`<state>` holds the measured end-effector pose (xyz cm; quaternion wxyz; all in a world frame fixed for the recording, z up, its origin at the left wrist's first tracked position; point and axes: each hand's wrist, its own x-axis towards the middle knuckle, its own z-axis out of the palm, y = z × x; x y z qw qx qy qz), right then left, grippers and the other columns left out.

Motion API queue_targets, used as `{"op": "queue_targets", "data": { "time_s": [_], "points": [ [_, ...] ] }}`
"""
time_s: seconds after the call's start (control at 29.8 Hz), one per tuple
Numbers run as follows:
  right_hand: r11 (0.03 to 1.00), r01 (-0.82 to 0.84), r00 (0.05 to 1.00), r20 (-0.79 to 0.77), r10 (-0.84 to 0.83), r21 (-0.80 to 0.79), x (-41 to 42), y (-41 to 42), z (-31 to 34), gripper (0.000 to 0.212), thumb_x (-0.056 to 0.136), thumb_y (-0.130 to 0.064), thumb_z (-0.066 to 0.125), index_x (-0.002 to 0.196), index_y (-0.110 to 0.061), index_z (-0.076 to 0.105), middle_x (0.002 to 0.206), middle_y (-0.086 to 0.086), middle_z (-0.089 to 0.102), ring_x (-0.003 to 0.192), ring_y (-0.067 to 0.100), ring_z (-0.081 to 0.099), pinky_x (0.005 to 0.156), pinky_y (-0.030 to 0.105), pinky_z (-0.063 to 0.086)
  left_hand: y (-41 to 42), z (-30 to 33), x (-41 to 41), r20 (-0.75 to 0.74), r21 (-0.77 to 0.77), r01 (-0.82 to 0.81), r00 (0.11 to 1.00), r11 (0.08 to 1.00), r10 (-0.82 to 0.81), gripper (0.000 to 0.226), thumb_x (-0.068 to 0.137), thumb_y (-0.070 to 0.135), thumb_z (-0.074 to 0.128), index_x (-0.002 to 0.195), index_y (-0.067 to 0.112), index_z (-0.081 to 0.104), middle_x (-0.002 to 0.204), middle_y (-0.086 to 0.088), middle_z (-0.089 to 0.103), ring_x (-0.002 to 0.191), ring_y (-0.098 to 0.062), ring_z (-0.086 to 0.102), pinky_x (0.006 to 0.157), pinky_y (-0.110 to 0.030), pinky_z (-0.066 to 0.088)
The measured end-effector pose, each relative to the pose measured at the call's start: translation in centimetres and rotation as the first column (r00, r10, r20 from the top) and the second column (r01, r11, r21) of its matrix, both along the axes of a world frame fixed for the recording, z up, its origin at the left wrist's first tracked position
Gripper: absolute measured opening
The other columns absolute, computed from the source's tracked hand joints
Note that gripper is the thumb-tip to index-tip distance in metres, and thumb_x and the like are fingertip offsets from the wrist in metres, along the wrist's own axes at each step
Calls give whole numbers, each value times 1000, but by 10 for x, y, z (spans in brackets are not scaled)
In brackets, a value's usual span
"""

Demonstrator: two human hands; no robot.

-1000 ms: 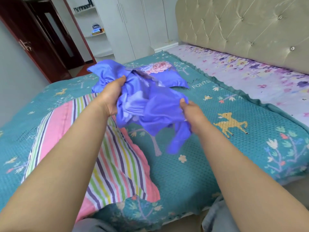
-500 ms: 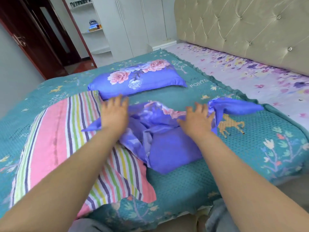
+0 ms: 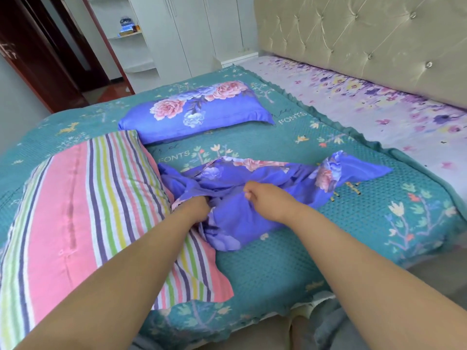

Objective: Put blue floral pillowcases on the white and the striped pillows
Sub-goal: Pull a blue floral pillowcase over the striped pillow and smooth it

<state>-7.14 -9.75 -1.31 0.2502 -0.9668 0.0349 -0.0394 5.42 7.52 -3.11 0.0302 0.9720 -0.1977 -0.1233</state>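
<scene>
A: Where is the loose blue floral pillowcase [image 3: 265, 198]?

B: Crumpled just beside the striped pillow [image 3: 96, 210]. The right hand [image 3: 267, 200] pinches it; the left hand [image 3: 195, 209] is buried inside, fingers hidden.

A: The risk?

B: The twisted cloth may hide the opening.

A teal bedspread [image 3: 290, 271] with deer and flowers is covering the bed, lying beside a lilac flowered sheet [image 3: 366, 102]. A tufted beige headboard [image 3: 353, 41] is standing behind. White wardrobes [image 3: 192, 31] and a dark door [image 3: 38, 59] are showing beyond.
</scene>
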Motion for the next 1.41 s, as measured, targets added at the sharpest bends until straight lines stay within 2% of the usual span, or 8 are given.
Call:
{"op": "queue_targets", "data": {
  "time_s": [0.13,0.3,0.44,0.54,0.77,0.97,1.27,1.41],
  "points": [
    [996,-59,995,-80,64,63,-9,-4,21,19,97,-20,42,100,-8,57,102,14,63,95,29,59,77,32,41,-15,26,9,-167,-626,-396,910,672,380,30,96,13,41,116,-3,56,113,-23,62,97,-37,63,74,-36,51],
    [956,-291,889,-360,284,36,-21,21,30,17,97,-21,42,99,-12,56,102,16,62,86,27,61,68,30,41,-28,94,21,-39,-883,-250,882,396,469,23,99,15,35,77,11,39,68,-4,43,76,-20,46,66,-25,32],
    [983,-182,801,-576,161,22,-14,17,19,35,98,-32,40,95,-3,60,82,14,69,60,26,65,65,30,52,-26,105,17,251,-279,-51,960,959,124,25,95,27,38,103,10,55,107,-15,62,98,-30,58,87,-35,45],
    [985,-85,884,-467,7,-147,-6,9,9,37,96,-38,41,112,-10,61,106,10,69,84,26,68,82,32,51,-23,86,-3,187,289,-3,981,957,-53,36,93,30,39,123,15,53,130,-9,55,116,-29,54,93,-38,44],
    [986,122,950,-300,-84,110,2,1,-16,80,95,-34,49,150,-7,-2,157,13,-12,145,26,16,112,38,26,-48,43,-1,58,228,279,953,933,-299,74,83,58,55,141,18,33,145,-7,39,130,-28,41,100,-40,40],
    [937,-159,964,-154,215,310,-6,32,4,46,83,-53,62,115,-22,52,98,-6,57,91,20,57,74,28,42,-36,24,17,101,208,186,972,960,-211,28,92,36,48,105,15,62,111,-5,61,104,-26,56,77,-29,37],
    [990,-108,979,-185,89,-94,11,20,-2,25,87,-10,43,102,-15,63,101,11,62,98,31,60,72,32,43,-33,45,36,527,-293,152,849,944,27,28,87,45,59,88,17,59,120,-8,55,115,-29,49,107,-42,24],
    [946,-67,890,-448,-87,-318,1,-21,6,34,90,-11,41,120,-6,57,125,13,59,111,31,58,92,39,48,-19,52,49,270,-91,-65,959,994,88,72,77,74,49,130,26,45,158,-3,7,145,-28,11,115,-51,6]
  ]
}}
